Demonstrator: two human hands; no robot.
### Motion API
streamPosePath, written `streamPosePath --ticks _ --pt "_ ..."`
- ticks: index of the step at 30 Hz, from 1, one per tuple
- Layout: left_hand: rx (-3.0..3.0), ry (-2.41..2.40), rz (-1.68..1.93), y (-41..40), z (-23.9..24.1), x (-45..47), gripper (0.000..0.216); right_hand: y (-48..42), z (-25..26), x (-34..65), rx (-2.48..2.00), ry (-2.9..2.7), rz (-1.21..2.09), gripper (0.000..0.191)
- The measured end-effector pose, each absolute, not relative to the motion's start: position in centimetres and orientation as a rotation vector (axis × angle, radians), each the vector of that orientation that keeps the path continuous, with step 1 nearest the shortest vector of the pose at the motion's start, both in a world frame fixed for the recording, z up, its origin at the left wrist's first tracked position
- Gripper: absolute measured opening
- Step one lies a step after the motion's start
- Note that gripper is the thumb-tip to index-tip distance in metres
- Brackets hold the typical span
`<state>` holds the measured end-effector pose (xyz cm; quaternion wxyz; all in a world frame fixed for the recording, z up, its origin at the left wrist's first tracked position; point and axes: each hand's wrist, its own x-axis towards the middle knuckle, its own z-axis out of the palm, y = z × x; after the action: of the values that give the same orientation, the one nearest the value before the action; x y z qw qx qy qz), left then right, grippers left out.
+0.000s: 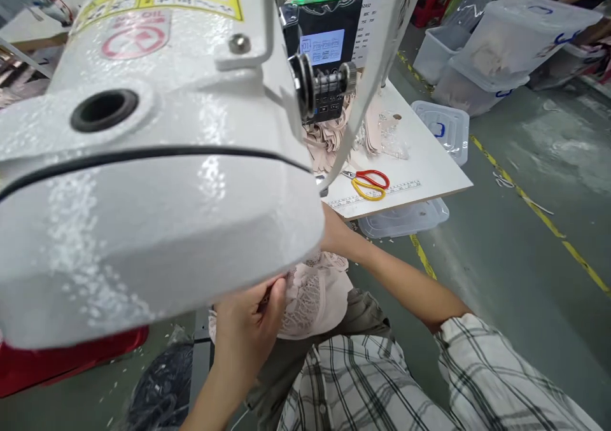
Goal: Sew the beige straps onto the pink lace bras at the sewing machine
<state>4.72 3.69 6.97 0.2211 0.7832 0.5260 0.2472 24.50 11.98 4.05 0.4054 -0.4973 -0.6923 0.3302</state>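
Observation:
A big white sewing machine head (143,163) fills the left and middle of the view and hides most of the work under it. My left hand (248,329) sits just below the machine's edge, fingers curled onto a piece of pale pink lace fabric (312,297) that lies over my lap. My right forearm (382,272) reaches forward under the machine; that hand is hidden behind the machine head. Red and yellow handled scissors (368,184) lie on the white table (429,170) beyond.
A control panel with a lit screen (323,48) is mounted behind the machine. More pink fabric pieces (334,135) lie on the table. Clear plastic bins (506,42) and a lid (442,128) stand on the grey floor with yellow tape lines (539,211).

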Motion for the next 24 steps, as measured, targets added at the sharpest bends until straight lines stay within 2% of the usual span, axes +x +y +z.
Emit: streamPosePath --ticks 7,20,24 --pt "2.218 1.442 0.827 3.5 6.6 4.6 0.026 11.7 4.7 24.1 -1.285 -1.733 0.861 0.007" --pt "2.163 1.456 0.830 3.2 6.3 4.9 0.027 11.5 4.6 24.1 -1.316 -1.677 0.833 0.005" --pt "2.162 1.449 0.852 3.0 5.9 4.8 0.025 11.4 4.6 24.1 -1.329 -1.674 0.771 0.009"
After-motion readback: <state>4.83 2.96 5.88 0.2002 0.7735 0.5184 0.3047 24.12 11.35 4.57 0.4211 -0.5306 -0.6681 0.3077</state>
